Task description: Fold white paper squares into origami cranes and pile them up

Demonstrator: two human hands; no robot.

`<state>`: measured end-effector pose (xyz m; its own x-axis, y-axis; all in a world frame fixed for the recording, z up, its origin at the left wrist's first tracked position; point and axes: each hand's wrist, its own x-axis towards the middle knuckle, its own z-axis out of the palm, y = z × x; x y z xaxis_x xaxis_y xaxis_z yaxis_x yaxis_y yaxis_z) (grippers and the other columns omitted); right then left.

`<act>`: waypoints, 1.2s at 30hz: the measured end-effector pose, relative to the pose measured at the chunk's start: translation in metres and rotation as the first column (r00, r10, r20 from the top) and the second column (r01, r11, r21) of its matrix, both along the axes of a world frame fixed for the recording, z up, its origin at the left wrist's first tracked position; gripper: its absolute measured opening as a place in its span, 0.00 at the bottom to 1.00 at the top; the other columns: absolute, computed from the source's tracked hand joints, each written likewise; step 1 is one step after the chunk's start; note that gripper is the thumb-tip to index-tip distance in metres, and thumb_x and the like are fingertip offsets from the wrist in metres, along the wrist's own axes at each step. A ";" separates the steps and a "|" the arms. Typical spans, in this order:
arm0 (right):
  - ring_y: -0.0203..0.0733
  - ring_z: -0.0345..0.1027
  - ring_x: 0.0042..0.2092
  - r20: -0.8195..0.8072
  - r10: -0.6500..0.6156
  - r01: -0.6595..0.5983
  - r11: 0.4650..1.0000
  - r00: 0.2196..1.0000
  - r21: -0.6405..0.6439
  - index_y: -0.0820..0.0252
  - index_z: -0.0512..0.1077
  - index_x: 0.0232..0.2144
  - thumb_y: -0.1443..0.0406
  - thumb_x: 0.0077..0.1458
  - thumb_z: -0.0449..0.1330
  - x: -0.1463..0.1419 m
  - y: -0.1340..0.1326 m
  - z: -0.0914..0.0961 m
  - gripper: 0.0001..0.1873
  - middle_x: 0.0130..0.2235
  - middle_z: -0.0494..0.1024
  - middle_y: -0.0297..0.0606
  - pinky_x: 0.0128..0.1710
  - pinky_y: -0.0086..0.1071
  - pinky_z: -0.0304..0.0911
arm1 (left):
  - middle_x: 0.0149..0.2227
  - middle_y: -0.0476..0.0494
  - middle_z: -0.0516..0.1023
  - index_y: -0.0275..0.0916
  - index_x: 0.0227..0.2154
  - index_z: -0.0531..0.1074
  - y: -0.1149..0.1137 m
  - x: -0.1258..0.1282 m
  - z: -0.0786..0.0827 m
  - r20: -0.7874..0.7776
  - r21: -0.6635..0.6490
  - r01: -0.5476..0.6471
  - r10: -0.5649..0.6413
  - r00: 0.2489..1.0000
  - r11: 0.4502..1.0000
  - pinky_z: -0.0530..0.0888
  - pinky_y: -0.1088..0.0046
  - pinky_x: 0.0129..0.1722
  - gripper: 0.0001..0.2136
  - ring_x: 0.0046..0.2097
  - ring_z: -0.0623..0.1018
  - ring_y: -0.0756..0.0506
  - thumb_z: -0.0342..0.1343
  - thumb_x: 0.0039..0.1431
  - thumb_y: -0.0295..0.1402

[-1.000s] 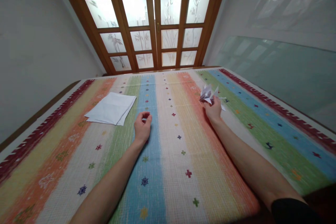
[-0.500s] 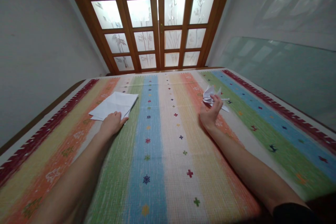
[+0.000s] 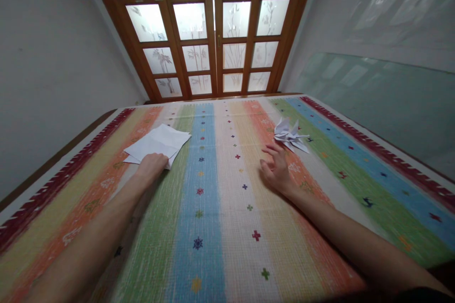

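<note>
Left hand [image 3: 151,166] flat, fingers down on near edge of white paper stack [image 3: 159,143] on striped tabletop [image 3: 213,227], right hand [image 3: 275,170] grip open, empty, folded paper figure [image 3: 289,135] just beyond at 1 o'clock.

Stack of white paper sheets [image 3: 159,143] lies flat on striped cloth, far left of me, corners slightly fanned; near edge under fingertips of my left hand [image 3: 151,166]. Folded white paper figure [image 3: 288,134], pointed wings raised, sits on cloth far right, just beyond spread fingers of my right hand [image 3: 275,170], not touching.
</note>
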<state>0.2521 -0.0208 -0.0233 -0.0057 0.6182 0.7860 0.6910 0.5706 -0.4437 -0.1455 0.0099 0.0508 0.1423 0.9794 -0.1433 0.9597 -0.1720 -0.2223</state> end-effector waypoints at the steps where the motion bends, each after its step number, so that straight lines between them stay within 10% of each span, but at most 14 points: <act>1: 0.52 0.65 0.52 0.026 0.028 -0.028 1.000 0.999 0.007 0.54 0.68 0.46 0.67 0.54 0.55 0.001 -0.005 -0.001 0.15 0.48 0.70 0.45 0.49 0.51 0.65 | 0.37 0.26 0.80 0.35 0.27 0.77 0.000 -0.002 0.001 -0.002 0.007 -0.005 0.005 1.000 1.000 0.71 0.62 0.41 0.10 0.43 0.80 0.32 0.50 0.52 0.25; 19: 0.49 0.68 0.47 0.069 0.106 -0.103 0.994 0.992 -0.043 0.54 0.71 0.41 0.68 0.56 0.54 0.006 -0.030 0.002 0.11 0.44 0.71 0.43 0.46 0.49 0.67 | 0.34 0.36 0.79 0.39 0.29 0.74 0.004 -0.016 0.024 0.097 0.178 -0.125 0.109 0.989 0.976 0.64 0.68 0.30 0.13 0.38 0.77 0.35 0.52 0.58 0.43; 23: 0.50 0.68 0.48 0.071 0.101 -0.097 0.994 0.992 -0.055 0.53 0.70 0.45 0.67 0.56 0.55 0.003 -0.031 0.004 0.13 0.45 0.71 0.43 0.47 0.49 0.68 | 0.38 0.32 0.76 0.37 0.35 0.73 -0.007 0.004 0.042 0.018 0.502 -0.038 0.033 0.999 0.864 0.65 0.64 0.34 0.16 0.40 0.75 0.34 0.41 0.66 0.36; 27: 0.53 0.66 0.53 0.153 0.060 -0.065 0.998 0.986 0.026 0.52 0.62 0.57 0.67 0.55 0.58 -0.001 -0.036 0.007 0.26 0.52 0.69 0.47 0.51 0.52 0.66 | 0.31 0.36 0.75 0.38 0.30 0.73 -0.032 0.054 0.044 -0.046 0.494 0.370 -0.401 0.915 0.787 0.63 0.65 0.32 0.15 0.35 0.73 0.40 0.41 0.66 0.29; 33: 0.53 0.59 0.62 0.462 0.219 -0.252 0.968 0.859 0.009 0.50 0.56 0.62 0.68 0.57 0.58 -0.010 -0.045 0.009 0.32 0.61 0.66 0.47 0.58 0.54 0.60 | 0.23 0.46 0.70 0.37 0.27 0.70 -0.092 0.152 -0.006 -0.064 0.555 0.690 -0.803 0.593 0.465 0.57 0.68 0.24 0.12 0.24 0.68 0.47 0.44 0.63 0.22; 36: 0.49 0.67 0.57 0.512 0.412 -0.394 0.907 0.754 -0.150 0.56 0.62 0.60 0.71 0.57 0.53 -0.012 -0.043 0.007 0.28 0.56 0.73 0.47 0.55 0.49 0.65 | 0.22 0.46 0.70 0.37 0.26 0.68 -0.109 0.182 -0.028 0.006 0.588 0.699 -0.866 0.500 0.408 0.59 0.69 0.23 0.13 0.23 0.69 0.48 0.44 0.64 0.25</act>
<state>0.2398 -0.0637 -0.0163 -0.6615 0.4880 0.5694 0.5291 0.8418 -0.1069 0.0364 -0.0990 0.0224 0.8289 0.3178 0.4604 0.4737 -0.8365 -0.2754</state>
